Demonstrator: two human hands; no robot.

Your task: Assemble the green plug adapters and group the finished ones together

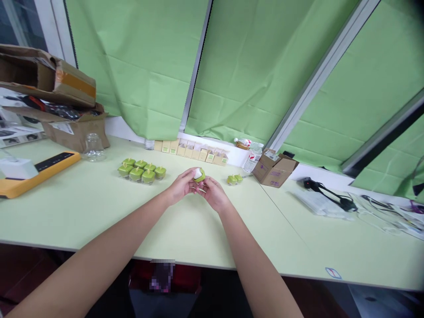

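Observation:
Above the middle of the table, my left hand point(181, 187) and my right hand point(213, 192) meet around one small green-and-white container point(199, 175). Its white part faces up and left, its green part right and down. Fingers of both hands close on it and partly cover it. To the left stands a group of several small green-topped containers point(141, 171) with clear lower parts and yellowish knobs. A smaller group of similar green-topped containers point(234, 179) sits just right of my right hand.
Small cardboard boxes point(198, 151) line the wall. Plastic bottles point(251, 161) and an open carton point(274, 168) stand right of them. Cables and a black strap point(327, 194) lie far right. At left are a glass jar point(94, 149), a yellow-black device point(49, 170) and larger cartons point(73, 128).

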